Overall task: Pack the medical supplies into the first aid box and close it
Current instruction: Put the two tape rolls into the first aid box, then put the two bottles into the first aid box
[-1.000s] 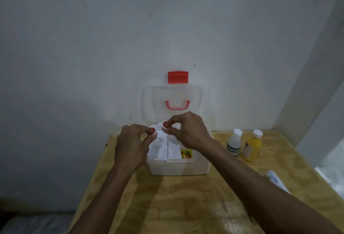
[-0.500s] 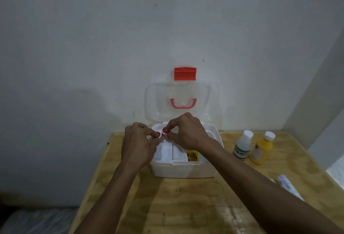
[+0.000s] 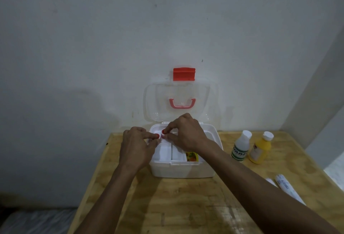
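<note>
Two red-capped vials (image 3: 161, 136) are pinched by left hand (image 3: 136, 147) and right hand (image 3: 186, 135) over the box (image 3: 214, 166); they could be dropped outside the tray if released early.

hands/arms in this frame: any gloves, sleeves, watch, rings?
Both are bare. The left hand and right hand wear no gloves, and no rings show on the visible fingers. Both forearms are uncovered up to the frame edge: no sleeves, watch, wristband or markings in view. Lighting is dim, so fine detail such as a thin ring could be missed.
</note>
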